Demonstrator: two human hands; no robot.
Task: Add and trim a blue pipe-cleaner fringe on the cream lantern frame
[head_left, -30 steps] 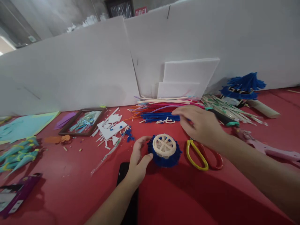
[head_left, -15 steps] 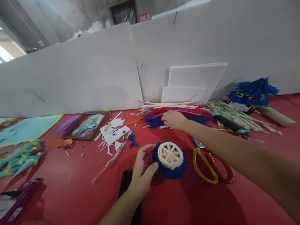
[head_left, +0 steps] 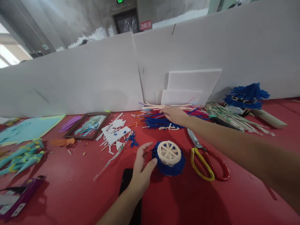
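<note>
A small round craft piece [head_left: 169, 153] sits on the red table, with a cream spoked wheel on top and a fuzzy blue fringe around it. Beside its left edge is my left hand [head_left: 142, 170], thumb and fingers apart, holding nothing. My right hand [head_left: 174, 115] reaches over a pile of coloured pipe cleaners [head_left: 152, 122], its fingers bent together among the strands. What they grip, if anything, is hidden. Blue strands show on both sides of that hand. Scissors [head_left: 202, 162] with one yellow and one red handle lie under my right forearm, blades partly apart.
A black phone [head_left: 126, 179] lies beneath my left wrist. White scraps [head_left: 116, 134] and a brown frame [head_left: 87, 137] are to the left. Wrapped sticks [head_left: 225, 117] and another blue fringed piece [head_left: 246, 98] stand at right. White boards [head_left: 93, 75] wall the back.
My right hand has shifted slightly up and back over the pipe cleaners, and a blue strand now shows behind its wrist. My left hand stays beside the craft piece. The view has tilted a little.
</note>
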